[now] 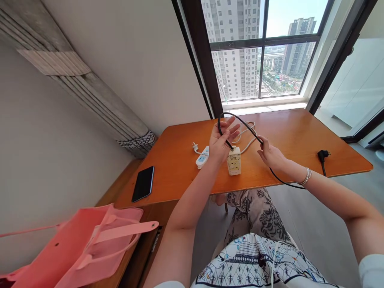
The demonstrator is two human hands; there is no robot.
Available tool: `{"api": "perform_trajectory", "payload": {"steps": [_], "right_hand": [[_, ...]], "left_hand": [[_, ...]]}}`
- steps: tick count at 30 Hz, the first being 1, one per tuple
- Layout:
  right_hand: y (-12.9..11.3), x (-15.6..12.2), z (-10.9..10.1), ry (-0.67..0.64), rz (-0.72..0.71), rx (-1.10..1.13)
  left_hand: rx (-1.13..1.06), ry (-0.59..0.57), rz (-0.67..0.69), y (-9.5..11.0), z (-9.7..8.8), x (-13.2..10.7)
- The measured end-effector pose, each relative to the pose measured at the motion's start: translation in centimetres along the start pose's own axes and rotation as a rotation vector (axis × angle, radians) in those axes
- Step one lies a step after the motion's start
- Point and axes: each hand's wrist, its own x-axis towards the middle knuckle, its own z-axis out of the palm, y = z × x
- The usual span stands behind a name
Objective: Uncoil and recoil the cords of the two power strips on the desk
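Note:
A black power cord point(240, 119) arches in a loop above the table, between both hands. My left hand point(222, 140) has the cord across its palm, held by the thumb, with the fingers partly spread. My right hand point(271, 154) pinches the cord farther along, and the slack hangs over the front edge. Below the loop stands a cream block-shaped power strip point(234, 163), with the cord coming out of its top. The cord's black plug point(323, 155) rests at the table's right side. Behind my left wrist lies a white power strip point(202, 159), partly hidden.
On the wooden table point(180, 176), a black phone point(143, 184) lies at the left. A white two-pin plug point(195, 146) and a loose white cord point(251, 127) lie farther back. A pink bag point(99, 244) sits at lower left. A window point(264, 60) is behind the table.

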Motion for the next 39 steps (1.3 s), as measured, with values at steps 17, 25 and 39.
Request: {"api": "perform_trajectory", "payload": {"steps": [17,25,39], "right_hand": [[-9.3,-0.4,-5.5,-0.117,-0.288,-0.481],[-7.9,0.9,-7.4,0.169,-0.204,-0.149],[-3.8,3.3,-10.1,0.066,-0.168,0.677]], "left_hand": [[0.256,-0.341,0.067,-0.5,2.3,-0.8],[0.391,-0.414,0.040,0.4,1.8,-1.2],[0.174,-0.528,-0.226,0.9,0.3,0.0]]}}
